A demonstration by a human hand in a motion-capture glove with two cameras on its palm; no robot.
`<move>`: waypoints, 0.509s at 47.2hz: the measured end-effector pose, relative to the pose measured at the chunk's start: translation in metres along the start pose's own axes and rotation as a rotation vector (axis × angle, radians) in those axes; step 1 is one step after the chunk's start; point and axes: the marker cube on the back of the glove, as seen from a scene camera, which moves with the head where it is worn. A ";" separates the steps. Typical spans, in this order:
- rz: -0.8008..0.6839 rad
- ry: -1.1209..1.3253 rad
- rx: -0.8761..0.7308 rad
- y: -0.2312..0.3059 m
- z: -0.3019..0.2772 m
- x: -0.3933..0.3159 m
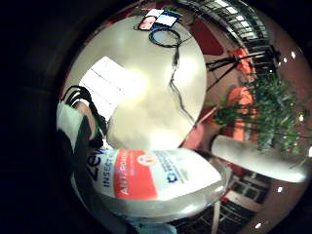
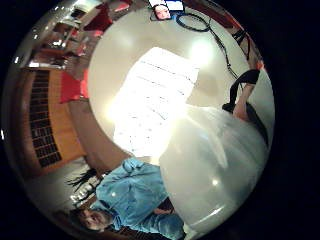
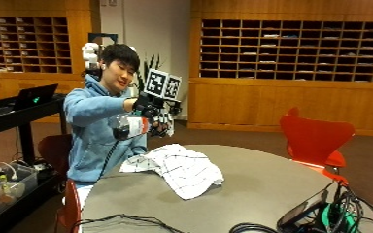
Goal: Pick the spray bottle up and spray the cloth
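A person in a blue hooded top sits at a round grey surface (image 3: 264, 189). Their gloved right hand (image 3: 149, 110) is raised in front of the chest, and its grip is closed around a spray bottle (image 3: 129, 127), which is held up in the air on a slant, well above the surface. The bottle is pale and see-through with a red and white label (the label shows plainly in the little finger side palm view, where the bottle (image 1: 161, 178) fills the space nearest the palm). A white cloth (image 3: 177, 167) with thin dark grid lines lies crumpled on the surface, below the bottle and a little toward the middle of the surface, not touching it. In the thumb side palm view the cloth (image 2: 150, 95) spreads out beyond the bottle's rounded body (image 2: 212, 170). Black cables (image 3: 128, 221) lie along the near edge of the surface. A red chair (image 3: 315, 138) stands at the far side.
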 end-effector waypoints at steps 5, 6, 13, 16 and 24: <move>-0.018 0.086 -0.057 -0.007 0.014 -0.022; -0.022 0.096 -0.071 -0.009 0.019 -0.026; -0.049 0.143 -0.142 -0.019 0.046 -0.043; -0.055 0.163 -0.144 -0.020 0.047 -0.047; -0.058 0.174 -0.108 -0.016 0.029 -0.050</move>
